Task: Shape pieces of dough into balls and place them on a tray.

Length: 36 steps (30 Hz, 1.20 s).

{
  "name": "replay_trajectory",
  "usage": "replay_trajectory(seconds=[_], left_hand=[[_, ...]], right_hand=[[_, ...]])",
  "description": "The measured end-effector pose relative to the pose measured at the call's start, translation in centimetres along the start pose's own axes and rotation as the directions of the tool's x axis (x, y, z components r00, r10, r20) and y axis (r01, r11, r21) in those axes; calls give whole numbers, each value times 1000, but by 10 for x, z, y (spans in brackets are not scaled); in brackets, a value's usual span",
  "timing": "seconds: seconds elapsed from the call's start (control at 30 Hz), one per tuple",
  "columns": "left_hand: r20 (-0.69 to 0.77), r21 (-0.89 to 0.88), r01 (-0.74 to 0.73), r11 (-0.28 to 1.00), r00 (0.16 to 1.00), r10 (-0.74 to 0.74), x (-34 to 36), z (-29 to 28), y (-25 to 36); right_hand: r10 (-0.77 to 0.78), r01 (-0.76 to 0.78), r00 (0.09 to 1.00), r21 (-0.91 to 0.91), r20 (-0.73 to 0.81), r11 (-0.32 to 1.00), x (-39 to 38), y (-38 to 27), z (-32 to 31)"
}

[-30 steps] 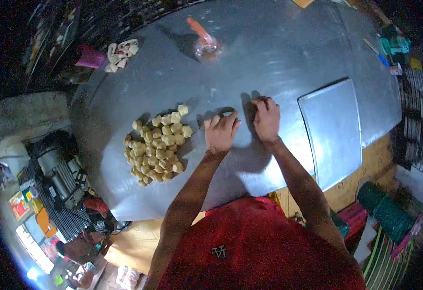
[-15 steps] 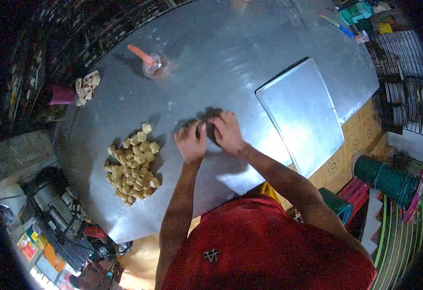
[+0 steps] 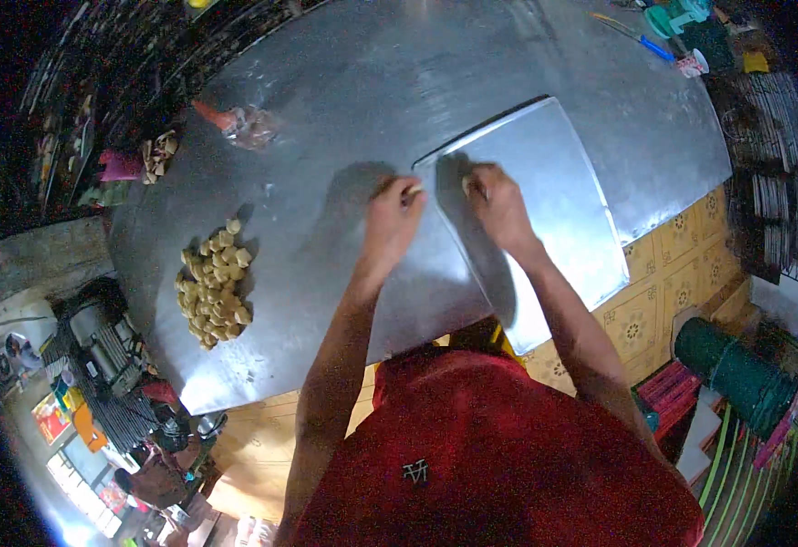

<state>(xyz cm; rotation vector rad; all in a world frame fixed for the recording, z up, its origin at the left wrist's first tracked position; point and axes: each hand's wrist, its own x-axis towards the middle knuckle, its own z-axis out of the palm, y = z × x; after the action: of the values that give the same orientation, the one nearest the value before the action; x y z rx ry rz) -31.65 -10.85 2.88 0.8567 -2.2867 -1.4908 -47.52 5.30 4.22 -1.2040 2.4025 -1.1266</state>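
Note:
My left hand [image 3: 393, 221] is raised over the metal table [image 3: 344, 91], just beyond the left edge of a flat metal tray [image 3: 568, 196]. Its fingers are curled closed, with a pale bit showing at the fingertips. Over the tray's left part is my right hand [image 3: 501, 206], thumb and fingers pinched together; a small pale spot shows there too. What either hand holds is too small to make out. To the left, a heap of small yellowish dough pieces [image 3: 215, 290] lies on the table, away from both hands.
At the far left of the table lies an orange-handled thing in clear plastic [image 3: 251, 126]. A blue-handled tool [image 3: 656, 48] and a cup [image 3: 693, 63] sit at the far right corner. Stacked trays [image 3: 787, 228] and a green cylinder [image 3: 732, 369] stand to the right; machinery [image 3: 112, 342] stands left.
Both hands, which were close together low on the table, have lifted, parted and moved right and away from me. The right one now hovers over the tray. The view has shifted.

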Motion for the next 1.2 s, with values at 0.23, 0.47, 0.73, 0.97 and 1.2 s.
replay_trajectory(seconds=[0.23,0.47,0.73,0.97,1.2], left_hand=[[167,293,-208,933,972,164,57,74,27],[-119,232,-14,973,992,43,-126,14,-33],[-753,345,392,853,658,2,-234,-206,-139],[-592,90,480,873,730,-341,-235,-270,-143],[-724,307,409,860,686,-68,-223,-287,-139]], right_hand=[[-180,179,984,-211,18,961,37,51,-24],[-76,80,990,-26,122,996,-74,-38,30],[-255,325,922,-223,292,919,-77,-99,166],[-255,367,908,-336,333,868,-80,-96,172],[-229,306,934,-286,272,908,-77,-131,166]])
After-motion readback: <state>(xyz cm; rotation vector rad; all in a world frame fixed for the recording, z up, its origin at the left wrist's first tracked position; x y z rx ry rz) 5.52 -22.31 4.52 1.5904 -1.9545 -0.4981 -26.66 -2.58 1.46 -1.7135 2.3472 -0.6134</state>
